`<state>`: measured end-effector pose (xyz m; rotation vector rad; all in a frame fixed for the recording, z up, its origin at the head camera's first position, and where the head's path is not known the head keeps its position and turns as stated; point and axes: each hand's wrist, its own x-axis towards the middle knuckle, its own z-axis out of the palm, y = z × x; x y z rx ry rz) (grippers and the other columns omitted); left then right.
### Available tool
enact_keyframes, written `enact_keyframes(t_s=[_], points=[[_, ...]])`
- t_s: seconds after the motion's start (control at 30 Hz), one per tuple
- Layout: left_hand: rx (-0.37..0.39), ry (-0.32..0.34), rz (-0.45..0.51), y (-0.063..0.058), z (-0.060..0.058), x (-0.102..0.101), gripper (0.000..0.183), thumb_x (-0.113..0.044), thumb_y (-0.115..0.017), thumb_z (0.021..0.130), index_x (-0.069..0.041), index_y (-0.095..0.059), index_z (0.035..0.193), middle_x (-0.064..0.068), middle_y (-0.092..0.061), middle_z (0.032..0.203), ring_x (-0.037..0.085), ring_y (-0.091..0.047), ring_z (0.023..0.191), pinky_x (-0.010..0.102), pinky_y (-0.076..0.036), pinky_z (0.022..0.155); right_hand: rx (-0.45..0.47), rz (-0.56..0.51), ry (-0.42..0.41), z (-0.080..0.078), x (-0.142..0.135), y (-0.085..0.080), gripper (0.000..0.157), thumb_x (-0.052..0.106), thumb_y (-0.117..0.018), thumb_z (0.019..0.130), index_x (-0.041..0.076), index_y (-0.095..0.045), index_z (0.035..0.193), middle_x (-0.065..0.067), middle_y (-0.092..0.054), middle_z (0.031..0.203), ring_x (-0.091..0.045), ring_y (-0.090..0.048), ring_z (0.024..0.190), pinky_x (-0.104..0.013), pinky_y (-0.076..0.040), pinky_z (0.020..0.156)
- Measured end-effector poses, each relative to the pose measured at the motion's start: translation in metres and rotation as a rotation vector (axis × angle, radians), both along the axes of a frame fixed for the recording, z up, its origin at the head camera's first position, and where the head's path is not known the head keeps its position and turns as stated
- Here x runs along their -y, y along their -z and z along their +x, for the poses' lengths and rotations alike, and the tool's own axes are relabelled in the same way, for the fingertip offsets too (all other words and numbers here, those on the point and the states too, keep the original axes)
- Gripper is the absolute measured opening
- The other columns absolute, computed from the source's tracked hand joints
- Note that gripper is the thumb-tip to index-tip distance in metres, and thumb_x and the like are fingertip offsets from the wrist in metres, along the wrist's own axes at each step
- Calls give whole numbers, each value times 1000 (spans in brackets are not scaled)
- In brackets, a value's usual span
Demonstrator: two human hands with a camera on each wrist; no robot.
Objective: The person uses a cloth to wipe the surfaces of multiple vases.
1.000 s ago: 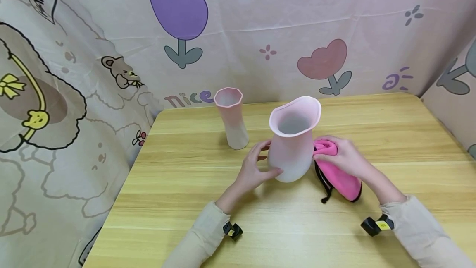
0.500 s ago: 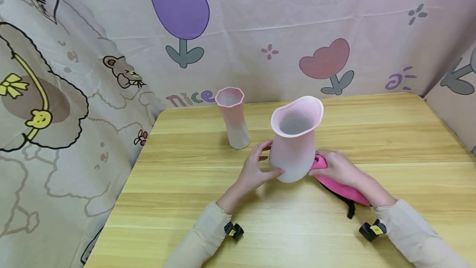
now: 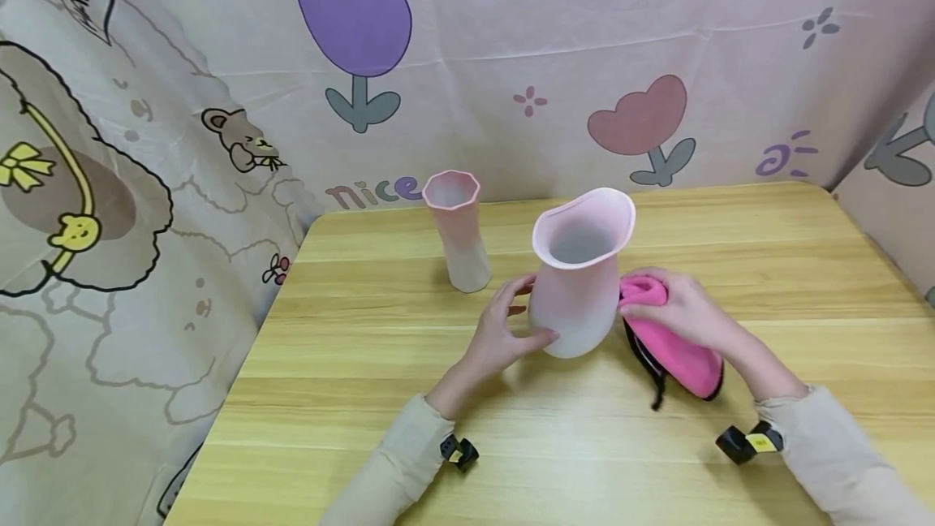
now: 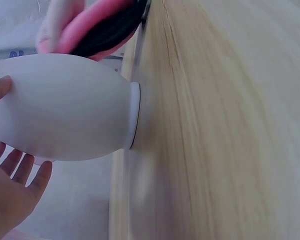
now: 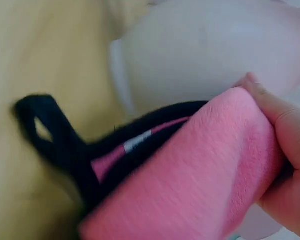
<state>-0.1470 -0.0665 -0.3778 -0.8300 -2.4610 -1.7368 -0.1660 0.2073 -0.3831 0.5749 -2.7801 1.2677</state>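
A pink-to-white vase (image 3: 575, 307) with a wavy flared rim stands upright on the table. My left hand (image 3: 500, 337) holds its lower left side, thumb in front and fingers round the far side; in the left wrist view the thumb and fingertips touch the vase (image 4: 70, 107). On the other side my right hand (image 3: 682, 311) grips a bunched pink cloth (image 3: 682, 355) with black edging and a black loop, pressed to the vase's right wall. In the right wrist view the cloth (image 5: 190, 175) hides most of the fingers and shows a small white label.
A narrower pink-and-white vase (image 3: 462, 238) with a faceted rim stands behind and to the left. The wooden table (image 3: 329, 396) ends at a printed fabric backdrop (image 3: 467, 39). Small black cameras (image 3: 458, 453) sit on both wrists.
My right hand slid the cloth down the vase's right side and towards me, then back up. The left hand and both vases keep their places.
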Motion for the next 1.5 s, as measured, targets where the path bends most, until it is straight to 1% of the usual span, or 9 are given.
enact_keyframes(t_s=[0.13,0.27,0.53,0.8,0.97,1.07,1.23,1.37,1.5], points=[[0,1,1,1,-1,0,70,-6,-75,72,0,-39,131,16,-44,131,29,-43,119,47,-45,90,-65,-65,56,0,5,-25,45,24,-72,78,2,-58,115,-14,-64,106,-8,-59,97,-7,-43,76],[2,-1,-3,0,0,1,70,-6,-75,72,-1,-39,131,16,-44,131,29,-43,120,47,-45,90,-112,-122,113,1,12,-44,44,20,-74,75,5,-59,114,-12,-65,103,9,-54,86,-8,-46,70],[7,-2,-5,1,-1,1,68,-7,-75,73,-1,-40,130,15,-44,131,29,-43,119,46,-45,90,-117,-319,200,7,23,-65,44,8,-77,71,4,-60,110,19,-62,91,1,-59,81,-12,-50,66],[2,-3,-12,-1,0,0,69,-6,-75,72,-1,-39,131,15,-44,131,29,-42,120,46,-45,91,-168,-466,214,8,23,-70,41,-2,-75,69,9,-62,107,14,-62,95,-2,-59,83,-11,-49,66],[-12,-2,-10,1,-1,1,69,-6,-75,71,0,-40,130,16,-44,131,29,-43,119,46,-45,90,-187,-705,177,11,21,-78,37,-10,-71,70,8,-64,101,7,-65,94,-5,-60,84,-11,-50,68],[-34,-13,-23,9,-6,1,70,-7,-76,71,-2,-41,130,13,-45,130,26,-44,119,43,-46,89,-230,-812,138,12,20,-84,37,-14,-70,68,5,-65,100,2,-66,93,-7,-60,84,-12,-50,70],[-64,-39,-61,27,-15,1,74,-15,-78,71,-11,-38,134,5,-44,133,20,-43,119,37,-46,91,-274,-801,122,13,15,-86,38,-16,-69,67,4,-65,99,2,-66,93,-8,-61,85,-12,-49,72],[-101,-68,-115,33,-12,1,85,-23,-80,68,-9,-31,137,9,-41,134,25,-43,119,38,-46,91,-248,-679,195,16,7,-75,41,-15,-70,67,10,-66,100,7,-65,94,-4,-60,86,-10,-49,71],[-108,-118,-236,39,-7,-2,101,-35,-83,61,-11,-26,140,9,-38,136,24,-41,118,38,-45,91,-209,-533,271,20,-4,-60,41,-11,-71,69,13,-65,103,14,-63,96,0,-59,87,-8,-48,69]])
